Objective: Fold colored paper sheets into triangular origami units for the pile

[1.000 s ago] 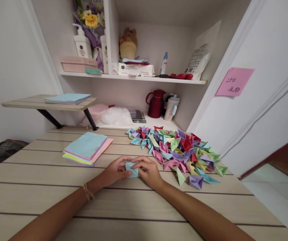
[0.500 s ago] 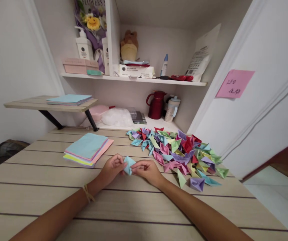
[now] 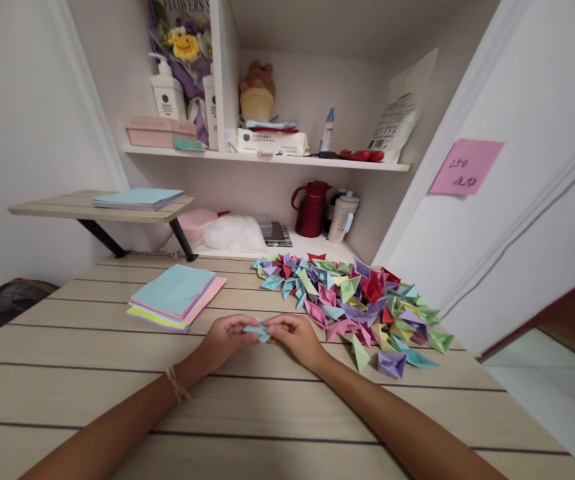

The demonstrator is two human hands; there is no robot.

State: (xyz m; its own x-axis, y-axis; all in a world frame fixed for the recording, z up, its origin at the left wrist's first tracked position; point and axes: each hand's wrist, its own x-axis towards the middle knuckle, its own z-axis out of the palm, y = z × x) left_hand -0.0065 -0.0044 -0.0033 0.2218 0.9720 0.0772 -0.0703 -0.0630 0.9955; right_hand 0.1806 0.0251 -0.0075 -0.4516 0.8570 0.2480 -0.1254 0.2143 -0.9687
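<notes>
Between my two hands is a small light blue folded paper (image 3: 258, 329), low over the front middle of the table. My left hand (image 3: 228, 340) pinches its left side with thumb and fingers. On the other side my right hand (image 3: 295, 337) pinches the right edge. Fingertips hide part of the folds. To the right spreads a heap of folded paper boats (image 3: 350, 303) in many colours. A purple paper boat (image 3: 391, 365) lies at the heap's near edge. Left of my hands rests a stack of square coloured paper (image 3: 173, 293), blue on top.
A small raised shelf (image 3: 62, 203) at the back left carries more blue paper (image 3: 138, 197). Behind the table stand a red jug (image 3: 311, 210), a speckled cup (image 3: 342, 219) and a white plastic bag (image 3: 234, 235). A pink note (image 3: 466, 168) sticks to the right wall.
The blue paper has gone from a diamond facing me to a flatter, partly spread shape. My fingers have shifted around it, and both hands still hold it in nearly the same place.
</notes>
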